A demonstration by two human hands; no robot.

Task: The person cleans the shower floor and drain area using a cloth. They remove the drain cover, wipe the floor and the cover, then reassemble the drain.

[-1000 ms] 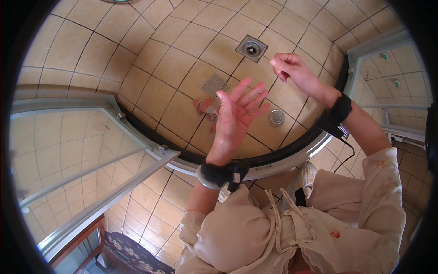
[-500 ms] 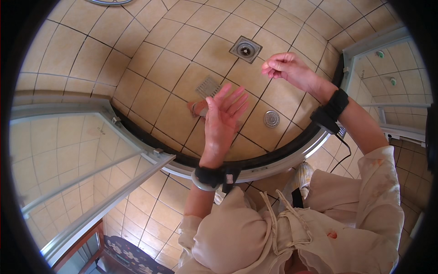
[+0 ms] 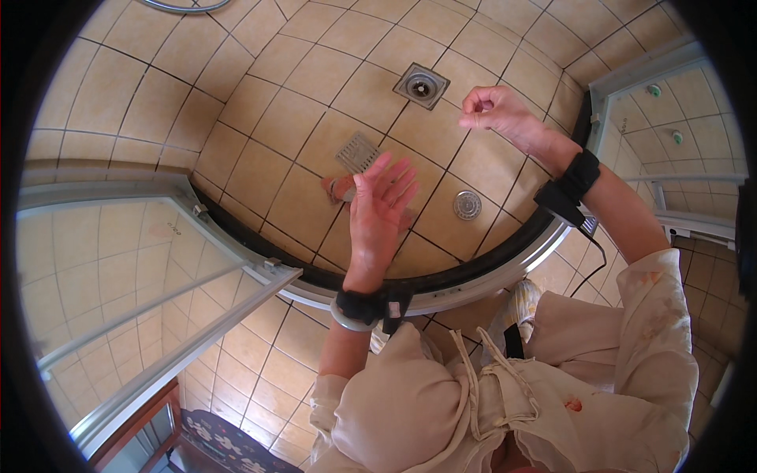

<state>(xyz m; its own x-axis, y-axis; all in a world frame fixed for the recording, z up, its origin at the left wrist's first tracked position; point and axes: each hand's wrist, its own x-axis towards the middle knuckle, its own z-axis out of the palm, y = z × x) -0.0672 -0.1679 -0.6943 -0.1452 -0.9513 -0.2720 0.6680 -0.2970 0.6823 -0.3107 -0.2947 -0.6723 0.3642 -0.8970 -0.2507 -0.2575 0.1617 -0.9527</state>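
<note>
Over a beige tiled shower floor (image 3: 303, 71), a bare left hand (image 3: 374, 225) hangs open, a bare right hand (image 3: 509, 117) curled closed.

With the clock face centred on the view: the left hand, near the middle, spreads palm up, holding nothing visible; a partly hidden pinkish thing (image 3: 337, 189) lies beside it towards half past ten. At half past one, the right thumb meets the fingers, nothing visible between. A square silver metal drain (image 3: 422, 85) sits near them, just past twelve; a slotted grey metal grate (image 3: 356, 150) lies towards half past eleven. Such a pinch probably works best light and steady, knuckles clear of metal edges.
</note>
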